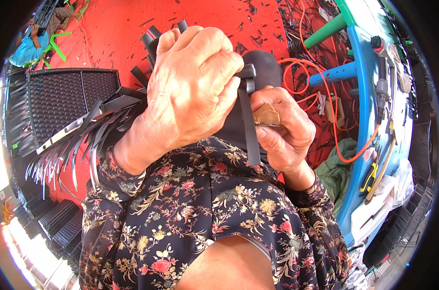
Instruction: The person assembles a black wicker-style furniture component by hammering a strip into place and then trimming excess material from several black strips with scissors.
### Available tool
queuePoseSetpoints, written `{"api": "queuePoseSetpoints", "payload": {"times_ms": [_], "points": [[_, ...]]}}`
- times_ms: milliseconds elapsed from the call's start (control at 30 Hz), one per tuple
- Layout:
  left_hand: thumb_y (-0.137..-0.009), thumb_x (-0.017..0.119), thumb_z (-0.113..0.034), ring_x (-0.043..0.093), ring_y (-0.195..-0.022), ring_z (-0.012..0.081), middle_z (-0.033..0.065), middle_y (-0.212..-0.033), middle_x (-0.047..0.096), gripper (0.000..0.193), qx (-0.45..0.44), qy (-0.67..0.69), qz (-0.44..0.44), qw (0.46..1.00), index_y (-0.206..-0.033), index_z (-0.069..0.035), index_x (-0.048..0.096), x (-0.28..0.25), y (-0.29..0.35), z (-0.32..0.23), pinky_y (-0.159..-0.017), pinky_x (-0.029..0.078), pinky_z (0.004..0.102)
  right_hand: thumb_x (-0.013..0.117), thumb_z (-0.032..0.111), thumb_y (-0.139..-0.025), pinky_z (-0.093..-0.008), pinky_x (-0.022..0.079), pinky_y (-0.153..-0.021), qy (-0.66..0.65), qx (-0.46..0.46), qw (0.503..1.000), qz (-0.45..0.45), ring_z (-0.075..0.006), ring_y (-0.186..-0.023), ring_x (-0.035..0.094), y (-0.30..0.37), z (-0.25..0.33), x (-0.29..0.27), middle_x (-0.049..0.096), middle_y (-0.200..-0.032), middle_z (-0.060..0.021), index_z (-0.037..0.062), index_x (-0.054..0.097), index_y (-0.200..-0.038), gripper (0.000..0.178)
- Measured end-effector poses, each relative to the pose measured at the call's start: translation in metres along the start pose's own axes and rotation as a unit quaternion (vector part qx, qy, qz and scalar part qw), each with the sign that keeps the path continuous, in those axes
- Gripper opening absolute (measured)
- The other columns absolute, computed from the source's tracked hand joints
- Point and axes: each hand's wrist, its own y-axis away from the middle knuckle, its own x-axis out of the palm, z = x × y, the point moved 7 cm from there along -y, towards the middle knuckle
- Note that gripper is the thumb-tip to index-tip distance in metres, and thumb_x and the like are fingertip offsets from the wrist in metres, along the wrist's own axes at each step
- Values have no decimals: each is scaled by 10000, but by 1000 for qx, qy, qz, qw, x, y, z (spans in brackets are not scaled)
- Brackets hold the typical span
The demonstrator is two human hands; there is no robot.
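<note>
Black strip (249,130) smooth, plastic-looking; floral blouse (181,198) cloth; blue table (365,96) glossy plastic.

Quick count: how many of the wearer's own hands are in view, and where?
2: the left hand at upper centre, closed around black strips; the right hand, lower and to its right, beside one hanging strip. Neither is hidden.

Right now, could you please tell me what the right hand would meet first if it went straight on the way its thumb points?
Most likely the hanging black flat strip, just left of the right hand; depth is unclear, so they may be touching.
</note>
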Motion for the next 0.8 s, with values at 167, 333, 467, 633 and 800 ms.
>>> {"api": "queuePoseSetpoints", "payload": {"times_ms": [167,333,467,633,800], "points": [[-604,684,-5,559,-778,259,70,-823,554,237,4,-3,0,1000,-802,-55,564,0,2,-3,-729,393,373,712,20,-717,-296,481,-633,-29,33,999,-2,-232,-717,599,3,-2,1,620,-810,-146,-12,591,-769,135],[-593,682,-1,560,-781,271,80,-818,547,251,8,-7,13,1000,-802,-51,553,-1,0,-6,-723,408,377,689,42,-730,-295,476,-634,-26,17,999,28,-231,-730,598,3,-1,2,615,-808,-146,-23,591,-786,129],[-574,665,63,557,-734,284,96,-804,535,275,8,29,9,999,-803,-28,543,1,1,-3,-635,454,364,609,24,-697,-321,473,-696,-154,43,987,11,-227,-779,591,4,-6,-5,595,-860,-173,-47,592,-835,156],[-574,656,79,552,-710,281,103,-805,535,271,22,33,1,999,-801,-23,550,-2,1,-5,-610,454,357,577,-115,-723,-284,463,-761,-155,97,975,-128,-203,-899,566,4,-26,-21,573,-971,-162,-83,594,-955,235],[-581,656,77,544,-702,275,108,-804,533,261,18,40,12,999,-801,-21,556,-2,-4,-7,-607,448,348,709,-61,-727,-217,470,-644,-14,49,994,-93,-118,-768,558,-3,-32,-14,584,-946,-96,-23,637,-952,240]]}}
